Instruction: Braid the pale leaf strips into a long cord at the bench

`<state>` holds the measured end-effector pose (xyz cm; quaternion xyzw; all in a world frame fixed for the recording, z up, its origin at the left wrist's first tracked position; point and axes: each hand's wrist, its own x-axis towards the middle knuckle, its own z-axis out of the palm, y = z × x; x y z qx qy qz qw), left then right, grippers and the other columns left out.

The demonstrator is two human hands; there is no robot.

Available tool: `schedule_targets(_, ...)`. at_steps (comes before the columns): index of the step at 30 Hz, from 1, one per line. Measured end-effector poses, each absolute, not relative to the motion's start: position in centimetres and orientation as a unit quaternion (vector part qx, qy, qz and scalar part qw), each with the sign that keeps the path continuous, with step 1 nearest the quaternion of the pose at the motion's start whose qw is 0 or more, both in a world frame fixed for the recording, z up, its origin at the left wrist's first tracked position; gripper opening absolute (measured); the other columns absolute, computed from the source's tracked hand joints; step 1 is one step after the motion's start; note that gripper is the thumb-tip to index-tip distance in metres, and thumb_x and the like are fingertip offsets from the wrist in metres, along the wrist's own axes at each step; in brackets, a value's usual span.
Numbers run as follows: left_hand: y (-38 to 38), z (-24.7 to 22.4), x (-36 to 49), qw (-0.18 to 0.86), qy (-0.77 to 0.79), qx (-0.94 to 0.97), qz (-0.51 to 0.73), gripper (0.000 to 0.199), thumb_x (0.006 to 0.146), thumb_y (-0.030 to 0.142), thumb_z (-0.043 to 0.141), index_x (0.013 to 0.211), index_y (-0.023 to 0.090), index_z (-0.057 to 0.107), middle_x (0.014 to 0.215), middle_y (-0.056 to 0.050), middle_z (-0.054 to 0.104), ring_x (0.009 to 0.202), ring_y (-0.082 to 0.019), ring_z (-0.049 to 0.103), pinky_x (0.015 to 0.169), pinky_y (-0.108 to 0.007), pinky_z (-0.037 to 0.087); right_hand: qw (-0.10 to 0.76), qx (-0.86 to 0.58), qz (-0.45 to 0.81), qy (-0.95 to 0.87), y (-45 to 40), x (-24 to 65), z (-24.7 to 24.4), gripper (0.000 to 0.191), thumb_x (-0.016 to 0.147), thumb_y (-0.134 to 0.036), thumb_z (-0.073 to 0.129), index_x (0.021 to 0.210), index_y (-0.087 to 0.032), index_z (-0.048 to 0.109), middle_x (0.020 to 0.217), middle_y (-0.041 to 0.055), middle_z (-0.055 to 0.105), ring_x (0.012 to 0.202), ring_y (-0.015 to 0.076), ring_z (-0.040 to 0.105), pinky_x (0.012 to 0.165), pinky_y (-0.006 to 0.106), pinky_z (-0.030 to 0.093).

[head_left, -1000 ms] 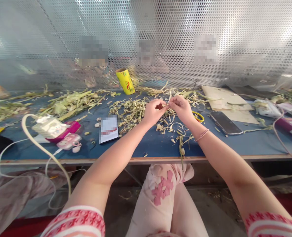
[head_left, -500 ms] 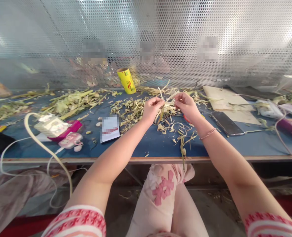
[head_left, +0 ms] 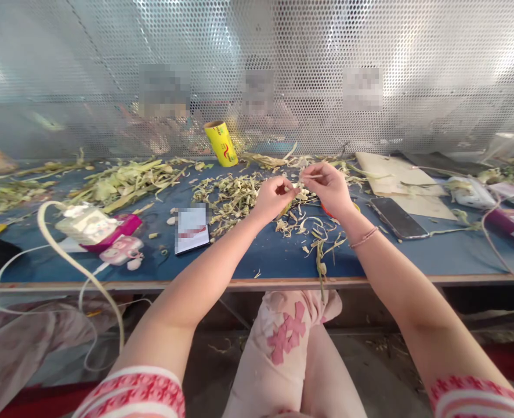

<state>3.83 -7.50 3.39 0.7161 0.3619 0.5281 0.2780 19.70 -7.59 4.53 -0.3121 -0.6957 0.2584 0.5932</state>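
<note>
My left hand [head_left: 274, 199] and my right hand [head_left: 324, 183] meet above a heap of pale green plant scraps [head_left: 233, 194] on the blue table. The fingertips of both are pinched and nearly touch. Between them is a thin, pale plant strip, mostly hidden by the fingers. Under my right wrist, part of a red and yellow object shows. Curled peelings [head_left: 298, 223] lie just below the hands, and a longer green stem [head_left: 320, 264] hangs over the table's front edge.
A yellow tube [head_left: 221, 144] stands tilted behind the scraps. Leafy stalks [head_left: 126, 181], a power strip with cables [head_left: 90, 226] and a small white-faced device [head_left: 191, 229] are left. A phone [head_left: 398, 218] and brown card [head_left: 383, 174] lie right. Perforated metal [head_left: 309, 69] rises behind.
My fingertips have come closer together, and my left hand has shifted slightly right and down. The pale strip that stuck up between the hands is now mostly out of sight.
</note>
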Motion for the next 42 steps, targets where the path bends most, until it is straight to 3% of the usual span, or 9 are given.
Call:
schedule_targets(6,-7.7,3.0,4.2,0.270,0.337,0.746,0.507,0.013,0.068,0.026,0.065,0.065,0.017,0.057,0.057,0.003,0.049,0.054,-0.008,0.041,0.053,-0.023,0.031,0.584,-0.337,0.177,-0.717,-7.4,19.3,4.0,0.010,0.074,-0.020,0.063,0.083,-0.022,0.060,0.083,0.0009,0.058,0.081,0.0134,0.057,0.068,0.029,0.049)
schedule_targets(12,-7.4,2.7,4.3,0.317,0.328,0.729,0.511,0.018,0.068,0.029,0.068,0.064,0.017,0.056,0.054,0.004,0.046,0.051,-0.007,0.038,0.050,-0.023,0.028,0.566,-0.352,0.201,-0.718,-7.4,18.9,3.6,0.022,0.077,-0.018,0.058,0.099,-0.023,0.058,0.108,0.0050,0.051,0.080,0.0110,0.056,0.062,0.025,0.050)
schedule_targets(16,-7.3,2.6,4.3,0.358,0.340,0.701,0.514,0.023,0.067,0.036,0.071,0.064,0.017,0.059,0.050,0.005,0.043,0.048,-0.006,0.035,0.048,-0.023,0.026,0.559,-0.360,0.197,-0.720,-7.4,19.0,3.8,0.020,0.078,-0.017,0.058,0.098,-0.022,0.059,0.103,0.0036,0.054,0.070,0.0081,0.053,0.063,0.026,0.049)
schedule_targets(21,-6.9,2.4,4.5,0.474,0.311,0.620,0.543,0.039,0.074,0.054,0.060,0.065,0.016,0.060,0.059,0.000,0.055,0.053,-0.007,0.046,0.051,-0.022,0.037,0.565,-0.346,0.173,-0.729,-7.6,19.0,4.0,0.011,0.077,-0.017,0.060,0.088,-0.020,0.062,0.098,0.0033,0.055,0.070,0.0098,0.054,0.066,0.029,0.048)
schedule_targets(30,-7.2,2.7,4.8,0.541,0.325,0.557,0.540,0.045,0.077,0.053,0.060,0.053,0.016,0.046,0.051,0.003,0.045,0.044,-0.004,0.043,0.045,-0.021,0.037,0.547,-0.355,0.121,-0.748,-8.1,18.4,3.6,0.010,0.075,-0.016,0.061,0.083,-0.022,0.063,0.094,0.0038,0.057,0.079,0.0143,0.055,0.066,0.030,0.050)
schedule_targets(36,-7.4,3.1,4.8,0.570,0.313,0.544,0.530,0.052,0.075,0.063,0.054,0.053,0.017,0.044,0.048,0.003,0.041,0.042,-0.004,0.039,0.042,-0.021,0.038,0.562,-0.338,0.144,-0.741,-8.3,18.3,3.4,0.010,0.078,-0.022,0.063,0.087,-0.023,0.063,0.099,0.0037,0.056,0.077,0.0130,0.057,0.064,0.029,0.051)
schedule_targets(42,-7.6,3.1,4.7,0.559,0.296,0.560,0.534,0.048,0.077,0.056,0.057,0.053,0.016,0.044,0.050,0.004,0.038,0.043,-0.004,0.039,0.043,-0.021,0.036,0.567,-0.329,0.130,-0.744,-8.4,18.3,3.4,0.008,0.079,-0.023,0.062,0.087,-0.023,0.063,0.098,0.0034,0.056,0.079,0.0132,0.056,0.063,0.028,0.050)
